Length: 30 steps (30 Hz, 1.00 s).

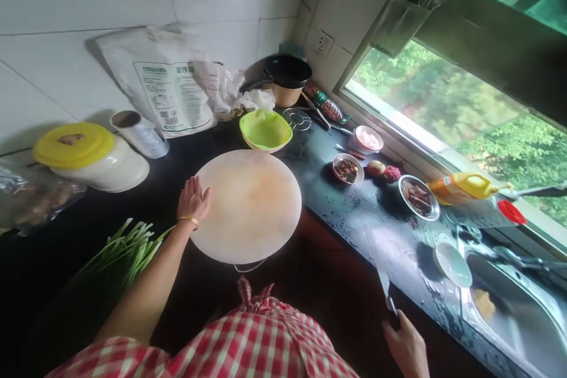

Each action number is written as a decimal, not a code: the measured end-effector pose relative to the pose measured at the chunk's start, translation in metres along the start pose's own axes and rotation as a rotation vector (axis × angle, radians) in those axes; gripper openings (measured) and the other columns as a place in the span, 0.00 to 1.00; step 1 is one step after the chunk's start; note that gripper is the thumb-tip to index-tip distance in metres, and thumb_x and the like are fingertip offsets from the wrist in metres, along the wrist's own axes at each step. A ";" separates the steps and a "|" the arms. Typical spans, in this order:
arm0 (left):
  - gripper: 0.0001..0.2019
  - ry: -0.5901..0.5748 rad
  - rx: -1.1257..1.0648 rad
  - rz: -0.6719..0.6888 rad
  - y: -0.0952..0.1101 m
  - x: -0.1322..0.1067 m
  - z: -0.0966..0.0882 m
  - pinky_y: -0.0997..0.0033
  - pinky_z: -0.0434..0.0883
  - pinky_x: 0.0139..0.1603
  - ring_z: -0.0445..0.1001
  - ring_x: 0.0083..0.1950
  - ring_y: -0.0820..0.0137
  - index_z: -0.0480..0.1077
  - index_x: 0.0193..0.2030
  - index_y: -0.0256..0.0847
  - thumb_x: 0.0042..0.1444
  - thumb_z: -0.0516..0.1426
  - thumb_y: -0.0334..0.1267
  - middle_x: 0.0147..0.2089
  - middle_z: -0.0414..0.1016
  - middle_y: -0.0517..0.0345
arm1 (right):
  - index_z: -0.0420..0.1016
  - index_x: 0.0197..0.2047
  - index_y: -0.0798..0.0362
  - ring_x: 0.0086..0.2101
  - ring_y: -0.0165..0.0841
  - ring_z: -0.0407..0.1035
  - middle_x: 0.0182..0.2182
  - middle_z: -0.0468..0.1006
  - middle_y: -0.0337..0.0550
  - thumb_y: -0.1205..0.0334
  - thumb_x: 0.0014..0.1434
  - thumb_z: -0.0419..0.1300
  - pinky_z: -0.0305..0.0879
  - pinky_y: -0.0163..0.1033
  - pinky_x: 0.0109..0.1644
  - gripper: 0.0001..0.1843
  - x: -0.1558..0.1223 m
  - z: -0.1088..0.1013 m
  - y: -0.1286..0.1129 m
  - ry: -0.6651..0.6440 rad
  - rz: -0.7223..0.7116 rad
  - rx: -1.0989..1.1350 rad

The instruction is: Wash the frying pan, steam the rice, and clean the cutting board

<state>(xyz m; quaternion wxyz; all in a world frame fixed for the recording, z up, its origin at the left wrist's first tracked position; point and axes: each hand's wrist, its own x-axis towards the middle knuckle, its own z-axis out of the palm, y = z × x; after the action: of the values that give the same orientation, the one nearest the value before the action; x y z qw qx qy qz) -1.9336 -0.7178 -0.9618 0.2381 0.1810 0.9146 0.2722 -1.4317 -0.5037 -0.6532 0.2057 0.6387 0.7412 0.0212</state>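
Cutting board: a round, pale cutting board (248, 207) is lying flat in the middle of the view, at the corner where two runs of dark worktop (316, 189) are meeting.
Left hand: the left hand (194, 199) is resting on the board's left rim, fingers straight and close together, thumb spreading away, gripping nothing; a yellow bangle (189, 221) is circling the wrist.
Right hand: the right hand (406, 345) is closing around the dark handle of a knife (381, 266), well apart from the board; the blade is pointing forward over the worktop's edge.
Behind the board: a lime-green bowl (266, 129) is sitting just beyond the far rim, with a dark pot (287, 74) standing behind it.
To the left: green stalks (128, 251) are lying beside the left forearm; a yellow-lidded container (75, 144) and an upright roll (140, 134) are standing farther back.
To the right: a small bowl of dark bits (348, 169) and a metal bowl (419, 196) are sitting below the window, with the sink (522, 307) lying nearer.
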 end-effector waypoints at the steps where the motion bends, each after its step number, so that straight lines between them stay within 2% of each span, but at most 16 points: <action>1: 0.31 -0.007 -0.033 0.001 -0.001 0.001 -0.001 0.54 0.44 0.65 0.40 0.68 0.54 0.43 0.66 0.22 0.62 0.44 0.43 0.68 0.42 0.35 | 0.65 0.31 0.50 0.26 0.37 0.67 0.24 0.72 0.43 0.53 0.50 0.52 0.59 0.38 0.30 0.10 -0.010 0.003 -0.001 0.013 0.007 0.024; 2: 0.30 -0.013 -0.062 0.006 -0.002 0.002 -0.003 0.54 0.44 0.65 0.40 0.68 0.54 0.42 0.66 0.22 0.62 0.44 0.41 0.68 0.41 0.33 | 0.65 0.32 0.50 0.26 0.36 0.67 0.25 0.72 0.43 0.52 0.51 0.51 0.59 0.38 0.30 0.11 -0.018 0.006 -0.010 0.024 -0.010 0.062; 4: 0.30 -0.023 -0.109 0.015 -0.004 0.006 -0.004 0.55 0.43 0.65 0.40 0.68 0.55 0.42 0.65 0.20 0.62 0.45 0.38 0.67 0.41 0.31 | 0.64 0.34 0.51 0.27 0.36 0.68 0.26 0.72 0.43 0.50 0.54 0.49 0.60 0.37 0.31 0.13 -0.025 0.013 -0.048 0.026 -0.106 0.151; 6: 0.30 -0.027 -0.153 -0.009 -0.006 0.008 -0.005 0.56 0.43 0.66 0.39 0.68 0.55 0.43 0.65 0.19 0.62 0.46 0.37 0.67 0.41 0.30 | 0.64 0.39 0.51 0.30 0.35 0.69 0.30 0.73 0.44 0.50 0.58 0.47 0.60 0.36 0.34 0.14 -0.020 0.021 -0.103 -0.012 -0.267 0.215; 11: 0.31 0.017 -0.345 -0.111 -0.018 0.000 -0.007 0.56 0.42 0.67 0.40 0.69 0.56 0.48 0.65 0.27 0.60 0.47 0.44 0.67 0.44 0.37 | 0.64 0.38 0.53 0.34 0.36 0.68 0.35 0.72 0.47 0.57 0.60 0.49 0.58 0.37 0.34 0.09 0.011 0.044 -0.253 -0.056 -0.585 0.008; 13: 0.31 0.017 -0.397 -0.130 -0.025 -0.010 -0.007 0.56 0.42 0.67 0.41 0.68 0.57 0.49 0.65 0.28 0.59 0.47 0.45 0.67 0.46 0.38 | 0.64 0.39 0.54 0.35 0.36 0.68 0.35 0.71 0.48 0.59 0.59 0.51 0.59 0.38 0.36 0.08 0.020 0.053 -0.297 -0.072 -0.648 -0.004; 15: 0.31 -0.005 -0.427 -0.143 -0.032 -0.024 -0.008 0.57 0.43 0.67 0.43 0.68 0.58 0.50 0.65 0.28 0.58 0.47 0.44 0.67 0.48 0.38 | 0.65 0.40 0.55 0.37 0.38 0.67 0.35 0.71 0.50 0.63 0.58 0.52 0.60 0.40 0.41 0.08 0.024 0.059 -0.325 -0.081 -0.697 0.041; 17: 0.30 -0.027 -0.465 -0.155 -0.037 -0.038 -0.010 0.57 0.44 0.67 0.44 0.68 0.59 0.50 0.65 0.29 0.58 0.47 0.44 0.66 0.49 0.39 | 0.67 0.41 0.56 0.40 0.40 0.65 0.37 0.70 0.52 0.64 0.56 0.54 0.59 0.43 0.45 0.09 0.023 0.062 -0.333 -0.093 -0.775 0.183; 19: 0.30 -0.043 -0.518 -0.170 -0.041 -0.050 -0.010 0.58 0.45 0.67 0.46 0.68 0.60 0.50 0.65 0.32 0.58 0.47 0.45 0.67 0.49 0.41 | 0.68 0.42 0.55 0.44 0.40 0.63 0.42 0.69 0.52 0.62 0.54 0.55 0.57 0.44 0.50 0.11 0.018 0.063 -0.323 -0.060 -0.763 0.449; 20: 0.30 -0.056 -0.542 -0.175 -0.042 -0.054 -0.011 0.58 0.45 0.67 0.46 0.68 0.60 0.50 0.65 0.33 0.58 0.47 0.46 0.67 0.49 0.41 | 0.68 0.43 0.54 0.46 0.40 0.62 0.43 0.68 0.51 0.60 0.54 0.55 0.57 0.44 0.51 0.13 0.015 0.065 -0.313 -0.032 -0.675 0.615; 22: 0.31 -0.087 -0.585 -0.184 -0.043 -0.061 -0.010 0.58 0.45 0.67 0.45 0.68 0.61 0.49 0.65 0.34 0.59 0.47 0.47 0.67 0.47 0.41 | 0.66 0.43 0.52 0.45 0.38 0.63 0.43 0.68 0.48 0.55 0.54 0.54 0.58 0.44 0.50 0.15 0.004 0.073 -0.290 -0.049 -0.314 0.956; 23: 0.31 -0.101 -0.600 -0.191 -0.043 -0.062 -0.010 0.59 0.45 0.67 0.45 0.68 0.62 0.48 0.66 0.34 0.59 0.46 0.47 0.67 0.46 0.42 | 0.66 0.43 0.52 0.42 0.37 0.64 0.40 0.69 0.47 0.52 0.55 0.53 0.60 0.44 0.48 0.15 -0.002 0.079 -0.280 -0.167 -0.093 1.113; 25: 0.32 -0.119 -0.607 -0.211 -0.041 -0.064 -0.010 0.59 0.45 0.67 0.45 0.68 0.62 0.45 0.67 0.33 0.59 0.46 0.46 0.68 0.44 0.42 | 0.65 0.39 0.53 0.37 0.37 0.67 0.35 0.70 0.47 0.46 0.56 0.50 0.62 0.43 0.43 0.19 -0.016 0.094 -0.269 -0.617 0.266 1.395; 27: 0.32 -0.126 -0.599 -0.222 -0.039 -0.063 -0.011 0.60 0.44 0.67 0.44 0.68 0.62 0.43 0.67 0.33 0.59 0.46 0.45 0.68 0.43 0.42 | 0.65 0.38 0.53 0.35 0.37 0.69 0.31 0.72 0.47 0.40 0.56 0.46 0.64 0.42 0.39 0.24 -0.030 0.108 -0.271 -1.023 0.422 1.628; 28: 0.32 -0.130 -0.593 -0.224 -0.037 -0.063 -0.012 0.61 0.44 0.67 0.43 0.68 0.62 0.43 0.67 0.33 0.59 0.46 0.45 0.69 0.42 0.42 | 0.65 0.39 0.53 0.33 0.37 0.70 0.29 0.72 0.46 0.38 0.56 0.45 0.64 0.42 0.38 0.26 -0.035 0.114 -0.276 -1.120 0.435 1.728; 30: 0.32 -0.137 -0.582 -0.230 -0.035 -0.064 -0.015 0.61 0.44 0.67 0.44 0.68 0.62 0.43 0.67 0.33 0.59 0.46 0.45 0.68 0.43 0.42 | 0.65 0.43 0.51 0.30 0.35 0.70 0.24 0.71 0.41 0.37 0.56 0.46 0.64 0.41 0.36 0.26 -0.041 0.121 -0.288 -1.110 0.427 1.877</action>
<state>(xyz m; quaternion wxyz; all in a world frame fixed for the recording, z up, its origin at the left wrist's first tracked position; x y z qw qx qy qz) -1.8964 -0.7805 -0.9495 0.3700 0.0185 0.7947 0.4809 -1.6575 -0.6238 -0.8369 -0.0643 0.5763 0.1428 -0.8021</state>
